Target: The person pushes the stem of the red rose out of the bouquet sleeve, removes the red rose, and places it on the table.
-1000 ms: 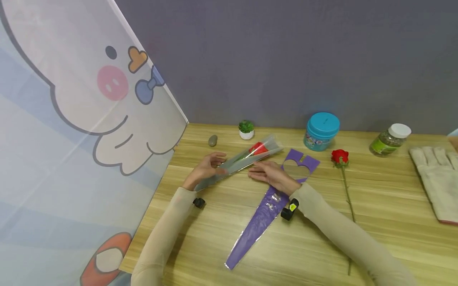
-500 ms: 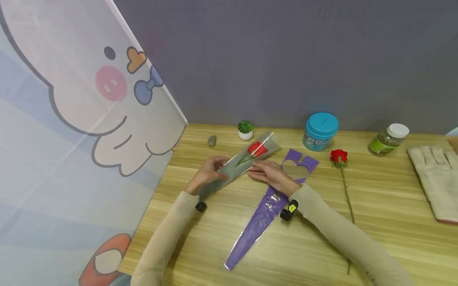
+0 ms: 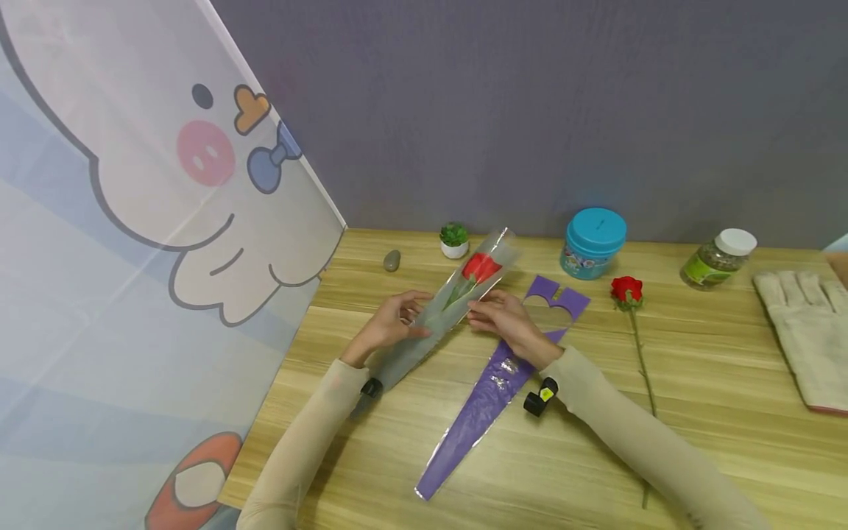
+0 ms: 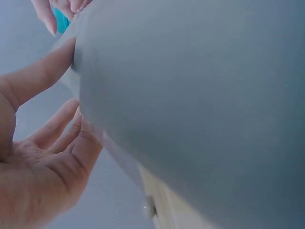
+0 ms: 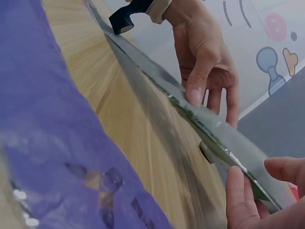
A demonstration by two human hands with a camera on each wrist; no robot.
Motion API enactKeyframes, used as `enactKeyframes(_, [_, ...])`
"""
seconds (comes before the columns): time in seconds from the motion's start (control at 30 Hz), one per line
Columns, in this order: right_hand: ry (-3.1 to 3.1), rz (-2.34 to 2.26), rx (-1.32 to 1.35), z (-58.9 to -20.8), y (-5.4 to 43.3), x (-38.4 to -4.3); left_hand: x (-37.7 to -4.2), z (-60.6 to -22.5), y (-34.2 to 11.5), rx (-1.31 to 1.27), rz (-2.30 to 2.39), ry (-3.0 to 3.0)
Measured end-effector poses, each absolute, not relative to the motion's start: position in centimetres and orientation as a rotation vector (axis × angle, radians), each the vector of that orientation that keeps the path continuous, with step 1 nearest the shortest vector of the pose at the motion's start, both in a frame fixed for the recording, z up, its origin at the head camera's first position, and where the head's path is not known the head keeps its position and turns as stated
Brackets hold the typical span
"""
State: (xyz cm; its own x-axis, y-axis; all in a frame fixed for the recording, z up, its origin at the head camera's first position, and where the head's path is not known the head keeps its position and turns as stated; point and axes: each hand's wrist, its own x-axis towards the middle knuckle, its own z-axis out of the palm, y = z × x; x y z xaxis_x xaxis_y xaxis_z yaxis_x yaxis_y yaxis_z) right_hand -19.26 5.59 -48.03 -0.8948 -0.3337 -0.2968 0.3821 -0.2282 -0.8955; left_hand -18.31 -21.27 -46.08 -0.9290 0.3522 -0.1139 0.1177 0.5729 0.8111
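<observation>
A clear and grey flower sleeve (image 3: 404, 359) with a red rose (image 3: 481, 267) inside lies slantwise between my two hands, bloom at the far end. My left hand (image 3: 392, 322) holds its left side, the thumb on the near face and the fingers behind it, as the right wrist view shows. With thumb and fingertips my right hand (image 3: 506, 322) pinches the right edge just below the bloom. The sleeve (image 5: 167, 90) is lifted off the table, its shadow beneath. In the left wrist view the grey sleeve (image 4: 190, 95) fills most of the picture.
A purple sleeve (image 3: 464, 434) with a heart cutout lies under my right wrist. A second red rose (image 3: 626, 291) lies to the right. Along the back stand a stone (image 3: 391, 260), a potted succulent (image 3: 454, 241), a blue tub (image 3: 594, 243) and a jar (image 3: 718, 259); gloves (image 3: 804, 331) lie far right.
The sleeve with the rose has turned steeper, its bloom end moving up and its narrow end toward me. My left hand has shifted slightly right along with it; the right hand has closed on its edge.
</observation>
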Motion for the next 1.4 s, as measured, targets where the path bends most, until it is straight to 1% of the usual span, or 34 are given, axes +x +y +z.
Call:
enactKeyframes(0.23, [1.629, -2.210, -0.001, -47.4, 6.1, -18.6, -17.8, -45.0, -20.1, 0.448, 1.397, 2.493])
enactKeyframes(0.43, [1.701, -2.231, -0.066, -46.8, 7.0, -18.2, -17.2, -43.9, -18.7, 0.437, 1.548, 2.373])
enactKeyframes(0.7, [1.840, -2.215, -0.081, -45.7, 8.1, -17.5, -16.3, -43.1, -17.0, 0.474, 1.636, 2.242])
enactKeyframes(1.1, [1.837, -2.305, 0.019, -44.8, 9.3, -16.4, -15.9, -43.2, -14.8, 0.559, 1.715, 2.129])
enactKeyframes(1.4, [1.862, -2.344, 0.068, -43.9, 10.6, -15.6, -15.1, -43.4, -12.6, 0.537, 1.800, 2.030])
